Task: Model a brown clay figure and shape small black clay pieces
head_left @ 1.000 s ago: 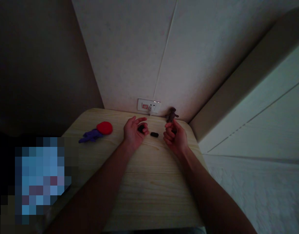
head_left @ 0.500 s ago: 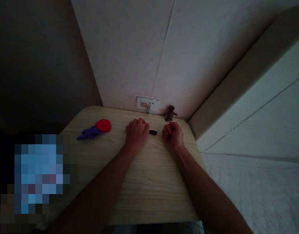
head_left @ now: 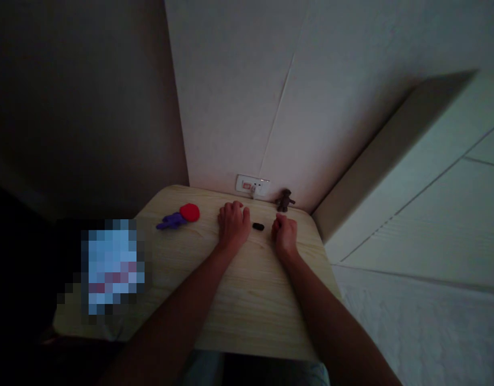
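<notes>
My left hand (head_left: 234, 225) rests palm down on the light wood table (head_left: 247, 316), fingers bent and thumb to the right. The black lump it held earlier is hidden beneath it. My right hand (head_left: 286, 235) is curled into a fist, thumb side up; whatever it holds does not show clearly. Between the hands lies a small black oblong piece (head_left: 258, 227), untouched, like modelling clay. Behind my right hand a small brown figure (head_left: 285, 200) stands near the wall. To the left lie a red disc (head_left: 189, 212) and a purple figure-like shape (head_left: 172, 220), touching each other.
A wall socket (head_left: 252, 185) with a plug in it sits just above the table's back edge. At the left table edge is a bright pixelated object (head_left: 112, 262). A pale panelled cabinet (head_left: 411, 225) borders the right side.
My left hand has turned from palm up, with a black lump in its fingers, to palm down on the table. My right fist has turned inward. The camera view has shifted.
</notes>
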`<action>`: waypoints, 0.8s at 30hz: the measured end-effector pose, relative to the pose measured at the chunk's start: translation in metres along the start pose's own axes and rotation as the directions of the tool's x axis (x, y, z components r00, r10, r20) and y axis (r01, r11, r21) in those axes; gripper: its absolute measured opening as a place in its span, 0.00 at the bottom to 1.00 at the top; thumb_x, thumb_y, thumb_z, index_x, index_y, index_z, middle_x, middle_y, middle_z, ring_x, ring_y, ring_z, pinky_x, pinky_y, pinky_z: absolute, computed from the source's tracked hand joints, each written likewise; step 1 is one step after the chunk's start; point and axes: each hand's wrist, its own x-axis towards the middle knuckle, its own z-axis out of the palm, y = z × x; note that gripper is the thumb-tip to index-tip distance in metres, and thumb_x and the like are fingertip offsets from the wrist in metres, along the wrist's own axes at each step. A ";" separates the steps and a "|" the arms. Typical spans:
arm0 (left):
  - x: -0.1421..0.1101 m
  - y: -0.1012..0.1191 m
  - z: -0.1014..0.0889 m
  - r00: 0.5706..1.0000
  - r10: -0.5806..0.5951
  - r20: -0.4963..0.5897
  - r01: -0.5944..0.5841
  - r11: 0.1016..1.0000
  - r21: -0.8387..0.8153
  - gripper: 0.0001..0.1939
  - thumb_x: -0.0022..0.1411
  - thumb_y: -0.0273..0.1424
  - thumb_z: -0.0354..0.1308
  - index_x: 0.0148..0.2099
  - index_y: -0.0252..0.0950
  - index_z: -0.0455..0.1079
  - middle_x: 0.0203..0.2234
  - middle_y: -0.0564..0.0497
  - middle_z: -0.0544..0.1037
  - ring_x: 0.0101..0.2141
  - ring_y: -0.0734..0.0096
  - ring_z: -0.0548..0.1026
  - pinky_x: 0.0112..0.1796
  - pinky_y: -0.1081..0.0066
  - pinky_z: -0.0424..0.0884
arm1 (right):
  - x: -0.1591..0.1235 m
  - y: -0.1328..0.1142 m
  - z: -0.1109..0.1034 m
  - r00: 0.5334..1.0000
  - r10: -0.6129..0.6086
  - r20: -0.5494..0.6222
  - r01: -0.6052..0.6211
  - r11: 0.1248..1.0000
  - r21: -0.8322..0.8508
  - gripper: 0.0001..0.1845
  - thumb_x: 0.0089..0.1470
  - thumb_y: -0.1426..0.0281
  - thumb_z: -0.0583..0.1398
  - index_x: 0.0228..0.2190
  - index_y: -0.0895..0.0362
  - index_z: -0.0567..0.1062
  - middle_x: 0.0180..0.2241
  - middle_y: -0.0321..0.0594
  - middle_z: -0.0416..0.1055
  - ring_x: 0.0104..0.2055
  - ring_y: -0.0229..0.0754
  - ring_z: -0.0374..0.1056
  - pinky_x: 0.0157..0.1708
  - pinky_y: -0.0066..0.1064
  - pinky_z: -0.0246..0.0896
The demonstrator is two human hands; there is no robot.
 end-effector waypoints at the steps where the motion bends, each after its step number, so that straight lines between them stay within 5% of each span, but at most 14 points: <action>1: 0.001 0.001 -0.001 0.999 -0.014 -0.032 0.014 1.000 -0.018 0.16 0.74 0.36 0.48 0.53 0.35 0.72 0.53 0.36 0.75 0.55 0.46 0.70 0.57 0.53 0.65 | -0.002 0.001 0.000 0.998 -0.045 -0.036 0.043 0.998 -0.036 0.28 0.56 0.52 0.57 0.12 0.51 0.58 0.13 0.26 0.48 0.16 0.33 0.42 0.17 0.29 0.34; 6: 0.003 0.011 -0.002 0.973 0.087 -0.212 -0.119 0.982 -0.145 0.12 0.72 0.33 0.49 0.50 0.39 0.71 0.52 0.39 0.75 0.57 0.48 0.69 0.60 0.52 0.63 | -0.008 -0.001 0.003 0.978 -0.205 -0.049 0.193 0.964 -0.186 0.24 0.59 0.54 0.56 0.17 0.53 0.72 0.16 0.33 0.61 0.21 0.38 0.54 0.23 0.30 0.46; 9: 0.004 0.020 0.001 0.966 0.117 -0.229 -0.199 0.903 -0.380 0.10 0.71 0.35 0.49 0.45 0.40 0.70 0.46 0.42 0.77 0.51 0.54 0.74 0.56 0.57 0.67 | -0.009 -0.002 0.006 0.970 -0.241 -0.019 0.230 0.943 -0.239 0.23 0.60 0.55 0.55 0.19 0.54 0.73 0.18 0.34 0.64 0.24 0.40 0.58 0.25 0.31 0.50; 16: -0.001 0.027 0.003 0.998 -0.056 0.010 0.036 0.487 -0.872 0.10 0.64 0.38 0.55 0.35 0.38 0.70 0.25 0.54 0.72 0.27 0.70 0.70 0.29 0.71 0.65 | -0.013 -0.004 0.012 0.962 -0.273 -0.012 0.257 0.917 -0.305 0.30 0.63 0.54 0.53 0.12 0.51 0.60 0.14 0.31 0.52 0.20 0.38 0.49 0.24 0.34 0.42; 20: -0.015 0.026 0.006 0.990 -0.079 0.121 0.138 0.258 -0.956 0.09 0.59 0.38 0.60 0.33 0.38 0.71 0.26 0.53 0.73 0.29 0.71 0.72 0.32 0.71 0.69 | -0.023 -0.013 0.023 0.931 -0.359 0.067 0.362 0.887 -0.287 0.26 0.65 0.56 0.53 0.17 0.52 0.64 0.19 0.35 0.60 0.24 0.41 0.57 0.28 0.35 0.50; 24: -0.021 0.032 0.009 0.952 -0.038 0.305 0.305 0.002 -0.952 0.17 0.61 0.46 0.59 0.40 0.37 0.75 0.38 0.47 0.80 0.43 0.64 0.79 0.48 0.66 0.75 | -0.035 -0.019 0.039 0.839 -0.514 0.178 0.543 0.787 -0.292 0.21 0.67 0.54 0.50 0.34 0.53 0.75 0.37 0.45 0.73 0.42 0.50 0.68 0.47 0.43 0.63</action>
